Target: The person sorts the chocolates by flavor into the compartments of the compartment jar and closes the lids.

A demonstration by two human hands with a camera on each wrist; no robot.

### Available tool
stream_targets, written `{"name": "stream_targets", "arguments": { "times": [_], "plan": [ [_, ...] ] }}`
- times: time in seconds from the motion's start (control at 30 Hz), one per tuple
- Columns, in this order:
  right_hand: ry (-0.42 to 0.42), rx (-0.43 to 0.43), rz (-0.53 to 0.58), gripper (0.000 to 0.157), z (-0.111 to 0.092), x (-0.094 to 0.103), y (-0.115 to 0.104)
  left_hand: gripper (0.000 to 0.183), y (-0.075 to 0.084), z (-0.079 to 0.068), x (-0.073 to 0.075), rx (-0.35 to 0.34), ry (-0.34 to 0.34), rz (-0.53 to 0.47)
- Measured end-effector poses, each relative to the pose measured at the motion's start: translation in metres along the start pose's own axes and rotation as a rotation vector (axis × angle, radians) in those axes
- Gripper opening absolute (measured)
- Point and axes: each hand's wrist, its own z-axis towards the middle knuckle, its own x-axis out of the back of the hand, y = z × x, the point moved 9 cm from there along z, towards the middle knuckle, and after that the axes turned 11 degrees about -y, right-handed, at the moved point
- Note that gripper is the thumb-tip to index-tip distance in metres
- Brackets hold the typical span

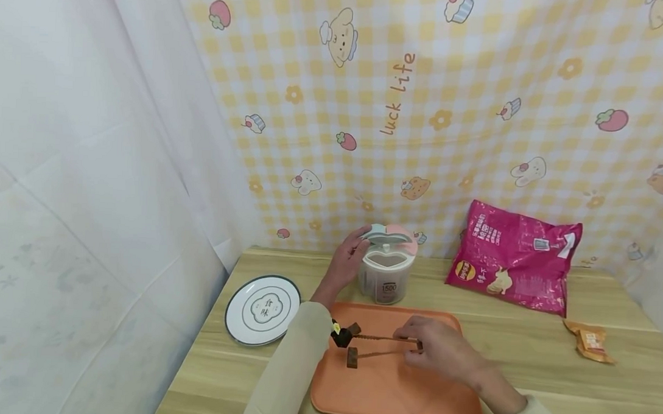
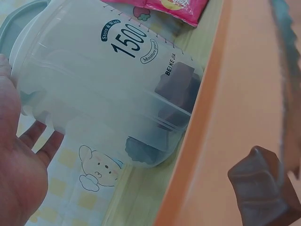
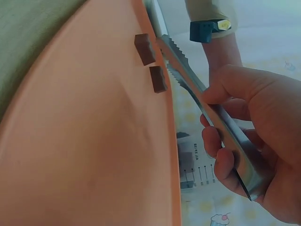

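Observation:
My left hand (image 1: 347, 262) grips the clear storage container (image 2: 94, 70) at its rim and lid, with fingers behind the wall in the left wrist view. One heart-shaped opening of the container shows under a raised lid flap (image 1: 376, 230). Dark brown chocolate pieces (image 2: 176, 87) lie at its bottom. My right hand (image 1: 441, 351) holds metal tongs (image 3: 221, 117) above the orange tray. The tongs' arms stand apart, with nothing between their toothed ends. Two chocolate pieces, one nearer (image 1: 352, 357) and one farther (image 1: 354, 328), are on the tray close to the tongs' ends.
The orange tray (image 1: 391, 392) lies at the table's front, just before the container. A white plate (image 1: 240, 313) is to the left. To the right are a magenta chip bag (image 1: 527, 256) and a small orange packet (image 1: 590, 341). A patterned curtain (image 1: 421, 149) hangs behind.

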Motion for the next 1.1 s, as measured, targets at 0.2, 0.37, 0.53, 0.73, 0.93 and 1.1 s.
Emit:
{"name": "stream_targets", "arguments": {
  "times": [0.2, 0.37, 0.53, 0.73, 0.93, 1.1],
  "plan": [
    [-0.049, -0.017, 0.031, 0.03, 0.002, -0.008, 0.002, 0.037, 0.002, 0.0, 0.0, -0.006, -0.002, -0.002],
    [-0.065, 0.0, 0.069, 0.028, 0.002, -0.012, 0.001, 0.037, 0.001, 0.0, 0.0, -0.01, -0.004, -0.009],
    [-0.071, 0.004, 0.079, 0.027, 0.002, -0.015, 0.001, 0.037, 0.001, 0.001, 0.001, -0.018, -0.001, -0.012],
    [-0.087, 0.018, 0.059, 0.026, 0.001, -0.019, 0.001, 0.034, 0.004, 0.001, 0.002, -0.02, 0.015, -0.022],
    [-0.095, 0.025, 0.05, 0.026, 0.001, -0.019, 0.0, 0.033, 0.007, 0.0, 0.003, -0.045, 0.025, -0.063],
    [-0.089, 0.022, 0.029, 0.024, -0.001, -0.019, -0.001, 0.033, 0.003, 0.0, 0.001, -0.033, 0.013, -0.044]
  ]
}}
